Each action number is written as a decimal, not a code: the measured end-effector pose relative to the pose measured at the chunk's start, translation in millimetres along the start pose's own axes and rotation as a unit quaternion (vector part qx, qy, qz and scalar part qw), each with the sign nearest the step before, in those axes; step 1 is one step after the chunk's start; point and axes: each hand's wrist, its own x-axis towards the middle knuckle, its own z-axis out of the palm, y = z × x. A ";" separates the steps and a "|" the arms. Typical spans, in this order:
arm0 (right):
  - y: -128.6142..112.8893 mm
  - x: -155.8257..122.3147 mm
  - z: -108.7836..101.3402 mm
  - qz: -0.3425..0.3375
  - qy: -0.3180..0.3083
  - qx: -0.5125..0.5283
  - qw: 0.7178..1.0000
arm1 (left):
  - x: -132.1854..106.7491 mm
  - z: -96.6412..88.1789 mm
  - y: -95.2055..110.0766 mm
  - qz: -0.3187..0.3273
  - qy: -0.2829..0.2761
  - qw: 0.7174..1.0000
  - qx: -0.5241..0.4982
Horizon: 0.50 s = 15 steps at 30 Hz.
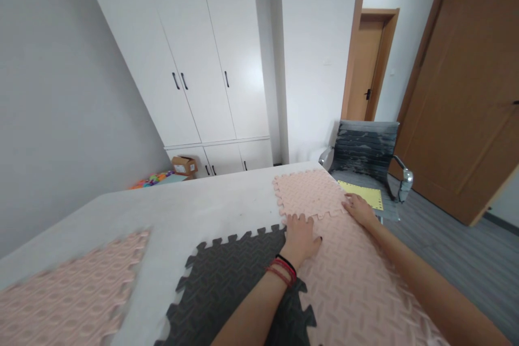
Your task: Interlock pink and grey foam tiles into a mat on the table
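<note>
A far pink foam mat tile [308, 190] lies at the table's right end, edge to edge with a nearer pink foam tile [344, 281]. My left hand [300, 238] rests flat, fingers apart, near their seam and beside the corner of a dark grey foam tile [231, 267]. On the right edge of the pink tiles, close to the same seam, lies my right hand [359, 208] with fingers stretched out. Part of the dark tile hides under my left forearm. Farther left, another pink tile [73, 286] lies apart with its ridged side up.
The white table [194, 205] carries the tiles. Past its right end stands a dark chair [367, 146] with a yellow foam sheet [363, 194] on the seat. A white cabinet [214, 65], a cardboard box [184, 165] and colourful items [156, 178] are behind the table.
</note>
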 end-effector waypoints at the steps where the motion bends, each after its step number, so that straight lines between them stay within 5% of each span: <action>1: -2.3 -1.4 -0.9 0.004 0.002 -0.011 1.000 | 2.3 -1.5 2.7 -0.006 -0.006 1.000 0.003; 7: -36.3 -14.8 -19.2 -0.033 0.032 -0.061 0.997 | 3.2 -12.6 19.1 -0.038 -0.027 0.998 0.033; 15: -89.1 -88.2 -13.4 -0.226 -0.043 -0.072 0.971 | -5.8 -0.2 36.8 -0.078 0.016 0.995 0.053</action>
